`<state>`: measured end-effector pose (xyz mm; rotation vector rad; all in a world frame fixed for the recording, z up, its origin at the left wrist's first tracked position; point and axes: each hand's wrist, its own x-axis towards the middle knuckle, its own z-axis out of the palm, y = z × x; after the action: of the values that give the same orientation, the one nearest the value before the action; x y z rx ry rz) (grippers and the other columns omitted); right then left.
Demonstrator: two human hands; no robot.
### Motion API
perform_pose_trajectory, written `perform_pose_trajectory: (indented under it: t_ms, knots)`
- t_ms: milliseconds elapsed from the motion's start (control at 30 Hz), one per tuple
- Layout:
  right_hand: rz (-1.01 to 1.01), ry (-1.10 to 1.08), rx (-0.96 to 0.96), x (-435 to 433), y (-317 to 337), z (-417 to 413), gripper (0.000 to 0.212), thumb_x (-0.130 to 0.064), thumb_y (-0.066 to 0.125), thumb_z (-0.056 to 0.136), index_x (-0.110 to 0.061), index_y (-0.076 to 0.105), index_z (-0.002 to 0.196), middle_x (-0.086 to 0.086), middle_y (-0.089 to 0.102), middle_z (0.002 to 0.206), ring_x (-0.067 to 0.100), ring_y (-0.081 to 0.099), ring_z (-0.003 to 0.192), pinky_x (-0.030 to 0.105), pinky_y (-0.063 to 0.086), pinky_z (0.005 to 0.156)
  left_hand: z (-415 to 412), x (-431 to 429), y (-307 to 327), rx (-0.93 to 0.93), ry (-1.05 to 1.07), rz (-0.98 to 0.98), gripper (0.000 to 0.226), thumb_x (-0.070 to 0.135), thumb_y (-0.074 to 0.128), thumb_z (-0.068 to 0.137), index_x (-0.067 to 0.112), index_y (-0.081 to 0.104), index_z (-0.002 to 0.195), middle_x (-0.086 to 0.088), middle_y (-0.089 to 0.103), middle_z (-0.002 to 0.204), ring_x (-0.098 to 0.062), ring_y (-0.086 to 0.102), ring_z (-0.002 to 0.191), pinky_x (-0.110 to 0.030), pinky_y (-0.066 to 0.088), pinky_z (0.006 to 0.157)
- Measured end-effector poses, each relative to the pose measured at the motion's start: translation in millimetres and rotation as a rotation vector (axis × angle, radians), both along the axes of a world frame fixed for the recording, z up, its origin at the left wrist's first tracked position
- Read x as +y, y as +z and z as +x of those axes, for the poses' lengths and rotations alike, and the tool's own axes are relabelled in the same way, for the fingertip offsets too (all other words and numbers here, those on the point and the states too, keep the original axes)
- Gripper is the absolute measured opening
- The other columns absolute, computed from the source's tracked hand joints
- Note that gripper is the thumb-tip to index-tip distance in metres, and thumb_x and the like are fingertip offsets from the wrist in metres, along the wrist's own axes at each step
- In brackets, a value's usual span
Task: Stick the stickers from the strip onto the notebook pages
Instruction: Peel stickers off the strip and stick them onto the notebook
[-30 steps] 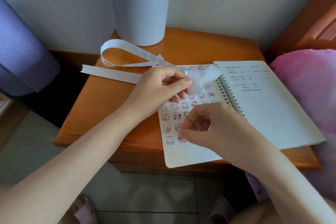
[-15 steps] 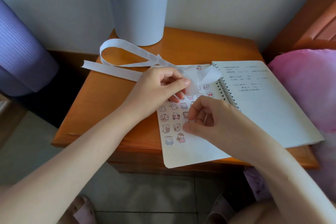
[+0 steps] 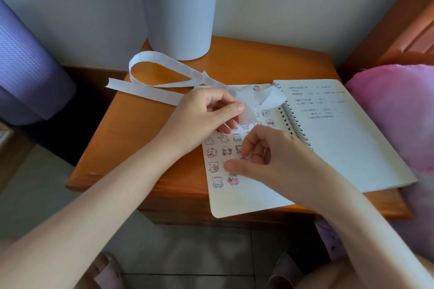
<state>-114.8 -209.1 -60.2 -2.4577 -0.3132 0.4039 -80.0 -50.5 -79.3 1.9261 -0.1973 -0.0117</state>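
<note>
An open spiral notebook (image 3: 352,148) lies on a small wooden table (image 3: 246,65). Its left page (image 3: 246,199) carries several small cartoon stickers in rows. A long white sticker strip (image 3: 164,63) loops across the table's back left and runs to my left hand (image 3: 206,115), which pinches the strip's end between thumb and fingers above the left page. My right hand (image 3: 265,159) hovers over the stickered page with fingers curled and thumb stretched left, just above the pink sticker (image 3: 233,179) in the lowest row. I cannot tell whether the curled fingers hold anything.
A pale grey bin (image 3: 178,12) stands at the table's back edge by the wall. A purple rolled mat (image 3: 25,65) leans at the left. A pink cushion (image 3: 397,110) lies at the right beside a wooden bed frame (image 3: 399,30). Tiled floor and slippers show below.
My right hand has drawn up and away from the lowest row, uncovering a pink sticker now stuck on the page. The left hand and strip have barely moved.
</note>
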Motion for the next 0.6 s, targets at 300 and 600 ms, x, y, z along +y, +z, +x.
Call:
perform_pose_trajectory:
  t_ms: [300,600]
  knots:
    - [-0.015,0.007,-0.028,-1.6,-0.3,1.7,0.025,-0.045,0.071,0.075,-0.028,0.054,0.079,-0.011,0.052,0.067,0.005,0.045,0.058,0.023,0.040,0.058,-0.1,0.2,0.0,0.004,0.003,0.000,0.017,0.022,0.059,0.092,0.010,0.070,0.088,0.001,0.070,0.074,-0.005,0.068,0.066,-0.009,0.050,0.059]
    - [0.018,0.099,0.094,-8.7,3.0,5.9,0.026,-0.035,0.077,0.072,-0.027,0.055,0.084,-0.011,0.051,0.067,0.001,0.043,0.057,0.015,0.038,0.055,0.6,0.4,-0.7,-0.001,0.002,-0.006,0.018,0.023,0.059,0.092,0.009,0.070,0.090,0.002,0.070,0.073,-0.006,0.068,0.067,-0.011,0.052,0.060]
